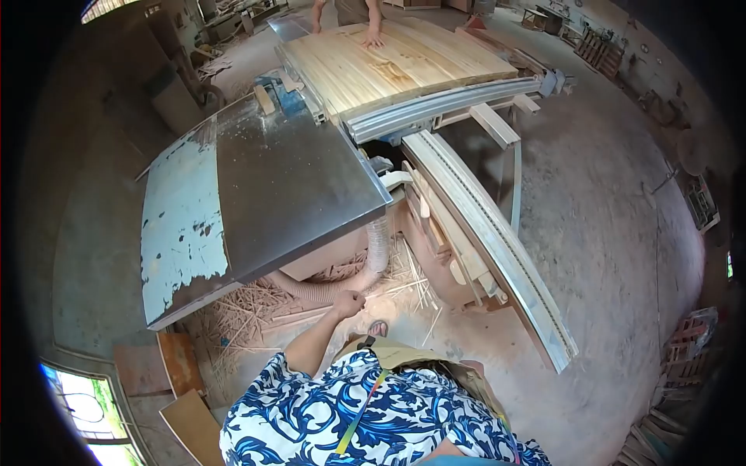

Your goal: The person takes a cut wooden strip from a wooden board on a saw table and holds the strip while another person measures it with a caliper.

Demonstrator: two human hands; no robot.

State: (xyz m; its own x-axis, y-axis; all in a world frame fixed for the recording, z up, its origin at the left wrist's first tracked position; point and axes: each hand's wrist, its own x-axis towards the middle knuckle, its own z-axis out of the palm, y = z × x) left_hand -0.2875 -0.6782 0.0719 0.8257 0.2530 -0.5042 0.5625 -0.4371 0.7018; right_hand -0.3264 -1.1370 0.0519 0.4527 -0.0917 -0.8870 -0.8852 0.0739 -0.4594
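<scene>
My left hand (pixel 350 303) hangs in front of my body with its fingers curled closed, and nothing shows in it. It is apart from the saw table, over the floor near a ribbed hose (pixel 330 291). Only a bit of skin at the bottom edge may belong to my right arm; my right hand is out of view. Ahead stands the dark metal table (pixel 287 179) of a saw, its left part pale with worn paint. Beyond it, a wide wooden panel (pixel 404 58) lies on the machine, above a metal rail (pixel 443 109).
At the panel's far side a co-worker's hand (pixel 374 37) rests flat on the wood. A long metal rail (pixel 489 241) reaches toward me on the right. Wood strips and offcuts (pixel 249 314) litter the floor under the table. A small wood block (pixel 264 99) lies on its far edge.
</scene>
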